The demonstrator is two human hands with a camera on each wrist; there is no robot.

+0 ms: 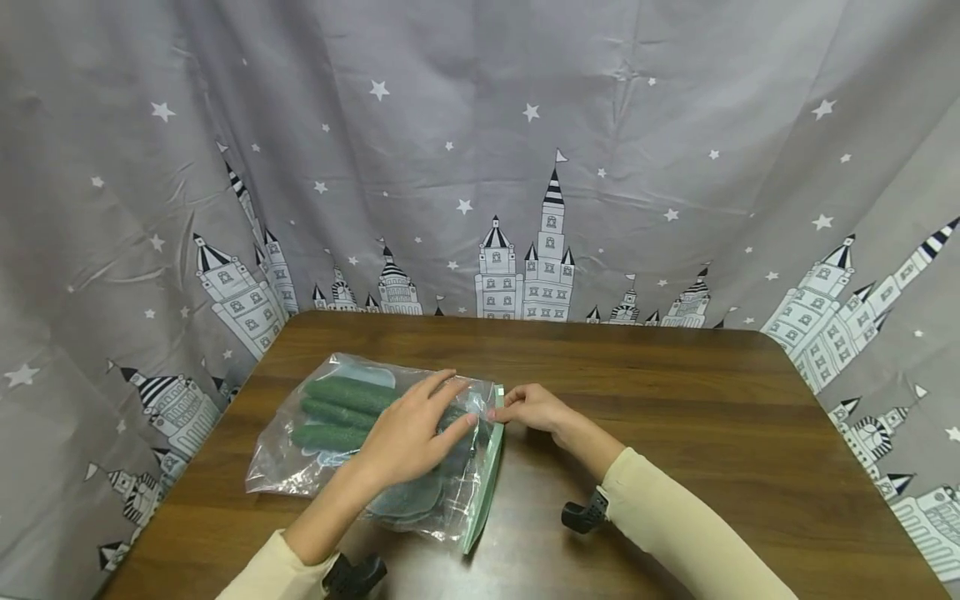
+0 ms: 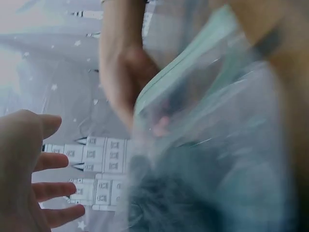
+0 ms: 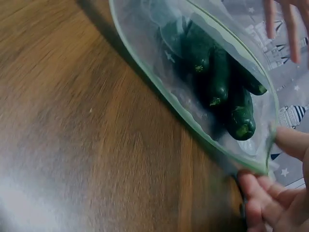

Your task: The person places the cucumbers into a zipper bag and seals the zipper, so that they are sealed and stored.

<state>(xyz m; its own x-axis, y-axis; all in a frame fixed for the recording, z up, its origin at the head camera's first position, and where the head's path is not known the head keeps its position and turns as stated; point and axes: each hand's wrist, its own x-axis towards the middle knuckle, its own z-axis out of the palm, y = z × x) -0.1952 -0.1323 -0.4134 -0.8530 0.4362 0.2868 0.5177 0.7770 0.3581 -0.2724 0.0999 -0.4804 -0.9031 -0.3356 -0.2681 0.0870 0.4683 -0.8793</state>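
Note:
A clear zip bag (image 1: 281,467) lies on the table with its green-edged mouth (image 1: 487,479) facing right. Inside are several dark green cucumbers (image 1: 348,393), whose ends show through the gaping mouth in the right wrist view. My right hand (image 1: 536,407) pinches the far corner of the green edge between thumb and fingers, also seen from close by in the right wrist view (image 3: 280,198). Over the bag hovers my left hand (image 1: 412,433), fingers spread; in the left wrist view this hand (image 2: 24,174) stands apart from the plastic and holds nothing.
The brown wooden table (image 1: 675,433) extends to the right of the bag. Behind it and at both sides hangs a grey curtain (image 1: 420,150) printed with castles and stars. Dark wrist cameras (image 1: 585,515) are strapped to both forearms.

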